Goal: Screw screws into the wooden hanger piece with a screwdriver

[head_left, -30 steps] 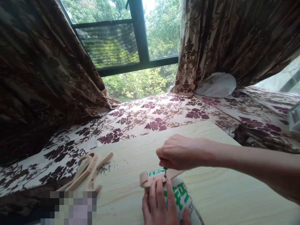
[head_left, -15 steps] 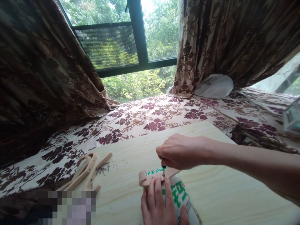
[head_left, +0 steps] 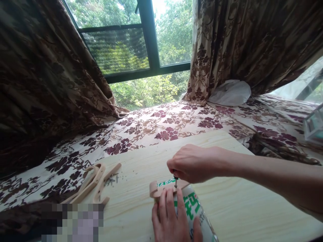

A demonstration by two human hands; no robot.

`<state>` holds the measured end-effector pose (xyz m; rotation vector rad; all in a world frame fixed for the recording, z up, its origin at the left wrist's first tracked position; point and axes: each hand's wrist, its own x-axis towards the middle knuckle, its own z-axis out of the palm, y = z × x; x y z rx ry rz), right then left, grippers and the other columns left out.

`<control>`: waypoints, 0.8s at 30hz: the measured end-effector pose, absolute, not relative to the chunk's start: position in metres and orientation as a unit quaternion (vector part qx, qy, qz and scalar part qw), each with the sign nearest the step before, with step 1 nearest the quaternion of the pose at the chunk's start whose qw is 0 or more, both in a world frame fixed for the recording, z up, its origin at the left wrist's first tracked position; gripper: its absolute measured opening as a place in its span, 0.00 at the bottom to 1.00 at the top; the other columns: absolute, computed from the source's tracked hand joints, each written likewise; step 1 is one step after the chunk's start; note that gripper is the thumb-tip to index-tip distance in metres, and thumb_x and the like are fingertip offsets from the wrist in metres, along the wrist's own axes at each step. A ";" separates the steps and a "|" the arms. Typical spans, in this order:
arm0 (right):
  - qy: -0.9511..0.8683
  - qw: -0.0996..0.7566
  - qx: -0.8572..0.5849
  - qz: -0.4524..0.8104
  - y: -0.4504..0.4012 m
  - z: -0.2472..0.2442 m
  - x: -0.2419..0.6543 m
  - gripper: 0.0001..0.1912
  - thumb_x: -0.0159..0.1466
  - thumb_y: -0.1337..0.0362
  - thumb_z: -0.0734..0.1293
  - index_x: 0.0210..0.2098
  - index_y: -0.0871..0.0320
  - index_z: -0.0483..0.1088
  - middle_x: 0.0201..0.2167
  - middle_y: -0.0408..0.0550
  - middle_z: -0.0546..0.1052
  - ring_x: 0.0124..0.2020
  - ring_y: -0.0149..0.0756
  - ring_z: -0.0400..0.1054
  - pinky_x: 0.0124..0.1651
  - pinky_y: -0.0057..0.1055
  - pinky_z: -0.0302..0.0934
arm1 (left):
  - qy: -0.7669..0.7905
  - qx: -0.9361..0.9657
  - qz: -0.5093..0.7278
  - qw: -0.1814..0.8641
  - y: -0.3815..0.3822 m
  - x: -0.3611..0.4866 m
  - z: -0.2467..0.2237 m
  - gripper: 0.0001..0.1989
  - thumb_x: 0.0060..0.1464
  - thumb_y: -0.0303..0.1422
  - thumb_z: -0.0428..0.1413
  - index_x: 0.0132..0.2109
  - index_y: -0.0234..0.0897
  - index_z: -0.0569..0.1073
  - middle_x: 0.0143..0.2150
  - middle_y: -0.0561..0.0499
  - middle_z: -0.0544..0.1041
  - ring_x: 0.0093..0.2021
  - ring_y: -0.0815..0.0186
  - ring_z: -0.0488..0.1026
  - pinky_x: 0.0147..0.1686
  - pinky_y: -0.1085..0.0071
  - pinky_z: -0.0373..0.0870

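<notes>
My right hand [head_left: 188, 163] is closed around a small screwdriver [head_left: 176, 181], held upright with its dark handle mostly hidden in the fist. The metal shaft points down onto a pale wooden piece [head_left: 158, 191] with a rounded, curled end. That piece rests on a white package with green lettering [head_left: 192, 205]. My left hand [head_left: 171, 218] lies over the package, fingers stretched forward and spread, fingertips on the wood's near edge, thumb apart at the right. A screw under the screwdriver tip is too small to make out.
Left on the light wooden board [head_left: 131, 201] lie more curved wooden pieces [head_left: 97, 181] beside several small screws [head_left: 112, 179]. Patterned cloth [head_left: 164, 124] surrounds the board. Farther back are a white plastic bag [head_left: 230, 93] and a window; a clear box [head_left: 314, 124] stands at right.
My right hand and the screwdriver have shifted very slightly, the wrist turning a little. My left hand stays in place on the wooden piece.
</notes>
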<state>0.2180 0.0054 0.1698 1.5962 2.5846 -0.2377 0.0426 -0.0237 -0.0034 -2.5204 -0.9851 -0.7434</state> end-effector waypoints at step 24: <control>0.846 0.010 0.532 0.027 0.009 0.155 0.210 0.11 0.66 0.60 0.59 0.34 0.60 0.67 0.22 0.45 0.73 0.20 0.30 0.59 0.21 0.31 0.39 | -0.349 -0.889 -0.266 0.132 -0.027 0.042 0.000 0.28 0.50 0.37 0.51 0.58 0.36 0.65 0.59 0.41 0.66 0.59 0.51 0.60 0.52 0.53 0.59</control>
